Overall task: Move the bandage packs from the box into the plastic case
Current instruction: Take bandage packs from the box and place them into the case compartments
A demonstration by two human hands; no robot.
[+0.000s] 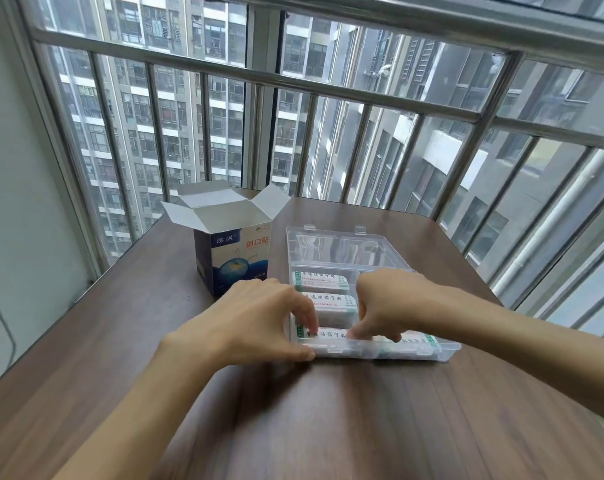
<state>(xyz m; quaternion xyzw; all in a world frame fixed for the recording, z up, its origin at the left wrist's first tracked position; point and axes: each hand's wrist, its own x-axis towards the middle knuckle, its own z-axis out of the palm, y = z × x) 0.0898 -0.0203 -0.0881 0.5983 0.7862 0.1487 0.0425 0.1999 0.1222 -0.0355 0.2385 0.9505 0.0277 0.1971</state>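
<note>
A clear plastic case [446, 351] lies open on the table, its lid [338, 247] tipped back. Several white bandage packs with green ends lie inside: one at the back left [323, 281], one in the middle left [331, 306], one at the front left [328, 335], and another at the front right [418, 339]. My left hand [262, 317] holds the case's front left corner, thumb on the front wall, fingers on the front-left pack. My right hand [387, 303] presses fingertips down on that same pack. The blue-and-white bandage box [236, 258] stands open to the left.
The brown wooden table [328, 427] reaches toward me and to the right. A metal window railing [328, 91] runs close behind the table's far edge. A white wall [13, 202] stands at the left.
</note>
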